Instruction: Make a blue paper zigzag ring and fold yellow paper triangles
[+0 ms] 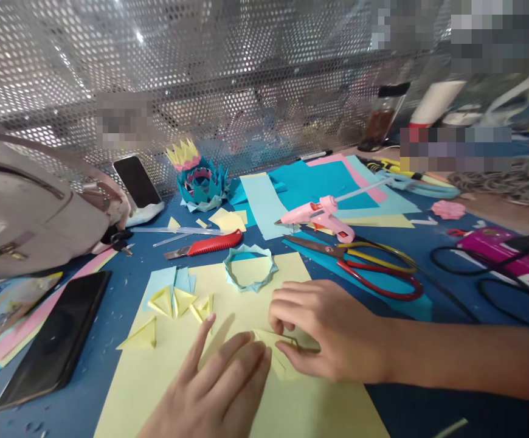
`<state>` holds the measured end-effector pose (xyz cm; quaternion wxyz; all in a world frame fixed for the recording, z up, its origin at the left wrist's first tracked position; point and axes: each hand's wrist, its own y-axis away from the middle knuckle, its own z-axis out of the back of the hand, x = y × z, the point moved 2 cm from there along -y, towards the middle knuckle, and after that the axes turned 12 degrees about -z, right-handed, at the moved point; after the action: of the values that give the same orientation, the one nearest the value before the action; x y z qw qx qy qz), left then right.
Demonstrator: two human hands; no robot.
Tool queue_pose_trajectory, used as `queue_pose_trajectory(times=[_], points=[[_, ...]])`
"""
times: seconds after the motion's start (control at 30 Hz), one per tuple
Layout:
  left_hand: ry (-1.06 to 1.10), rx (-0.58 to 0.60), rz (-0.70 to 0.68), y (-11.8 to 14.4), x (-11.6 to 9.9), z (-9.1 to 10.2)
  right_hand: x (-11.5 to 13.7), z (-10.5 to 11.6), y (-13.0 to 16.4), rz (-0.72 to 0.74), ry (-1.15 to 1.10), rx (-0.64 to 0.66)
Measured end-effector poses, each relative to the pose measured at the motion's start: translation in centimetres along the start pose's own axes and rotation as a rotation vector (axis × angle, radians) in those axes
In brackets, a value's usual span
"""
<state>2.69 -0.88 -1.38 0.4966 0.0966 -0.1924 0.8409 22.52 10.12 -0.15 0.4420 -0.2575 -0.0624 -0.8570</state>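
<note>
- Small pale yellow folded paper piece [277, 351]: creased, pointed, lying on the large pale yellow paper sheet [292, 407] at the near centre of the blue table [109, 316], between both hands.
- Right hand [326, 331]: thumb and curled fingers pinched shut on the piece's right edge.
- Left hand [221, 383]: fingers extended flat, pressing the piece's left side; nothing enclosed.
- Folded yellow paper triangles [177, 304] lie to the left on the sheet; a light blue paper ring [250, 267] sits just beyond.
- Red-and-yellow-handled scissors [369, 267] and a pink glue gun [321, 216] rest further back, right.
</note>
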Motion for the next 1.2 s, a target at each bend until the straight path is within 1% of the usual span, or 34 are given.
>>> queue_pose_trajectory(times=[0.2,0.37,0.47,0.57,0.73,0.83,0.97,1.1,1.2], points=[[-0.009,-0.008,-0.005,-0.2,0.1,0.1,-0.5,-0.2,-0.4,0.014,-0.032,-0.054],[-0.002,-0.050,0.049,-0.1,0.1,0.0,-1.0,-0.2,-0.5,0.065,-0.027,-0.093],[-0.018,-0.016,0.077,0.1,0.0,-0.1,-1.0,0.0,-0.5,0.156,0.046,-0.107],[-0.030,0.014,0.065,0.3,0.0,-0.1,-0.9,0.4,-0.4,0.272,0.130,-0.108],[-0.052,0.003,0.036,0.4,0.1,-0.2,-0.7,1.0,-0.5,0.427,0.320,-0.153],[-0.068,-0.005,0.024,0.3,0.1,-0.1,-0.6,1.4,-0.7,0.484,0.368,-0.087],[-0.060,0.006,0.017,0.3,0.2,0.0,-0.7,2.1,-0.9,0.490,0.339,0.014],[-0.013,0.015,0.029,0.3,0.0,0.0,-0.7,2.5,-0.8,0.481,0.341,0.030],[0.042,-0.012,0.110,0.2,-0.3,-0.1,-0.6,2.8,-0.8,0.459,0.343,0.013]])
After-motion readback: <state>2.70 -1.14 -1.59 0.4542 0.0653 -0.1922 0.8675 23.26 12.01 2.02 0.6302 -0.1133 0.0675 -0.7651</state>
